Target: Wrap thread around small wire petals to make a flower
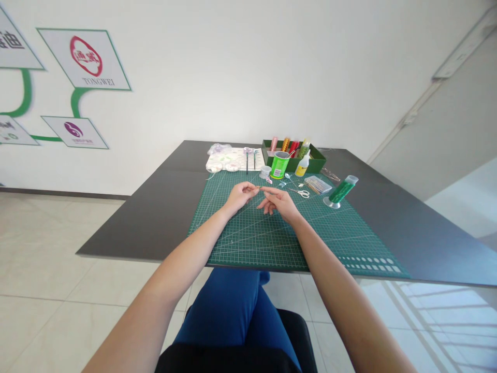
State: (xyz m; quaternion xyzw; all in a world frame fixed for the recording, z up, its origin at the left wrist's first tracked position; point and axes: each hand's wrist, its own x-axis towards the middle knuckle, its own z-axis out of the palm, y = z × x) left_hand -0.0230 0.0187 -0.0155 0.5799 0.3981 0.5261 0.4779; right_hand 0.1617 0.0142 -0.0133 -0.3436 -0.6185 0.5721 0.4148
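My left hand (241, 197) is above the green cutting mat (252, 243), its thumb and fingertips pinched together. Whatever lies in that pinch is too small to make out. My right hand (280, 202) is just to the right, with its index finger stretched out to the left fingertips and its other fingers loosely apart. Behind the right hand lie white-handled scissors (303, 194). Close beyond both hands are a small clear cup (265, 172) and a bright green can (279, 166) with tools standing in it.
A dark green box (318, 165) holds several coloured rolls at the back. A glue bottle (302, 165), a clear case (318, 184) and a green roll on a stand (341, 191) are to the right. Thin brushes (247, 161) lie on white patterned cloth (233, 156) at back left.
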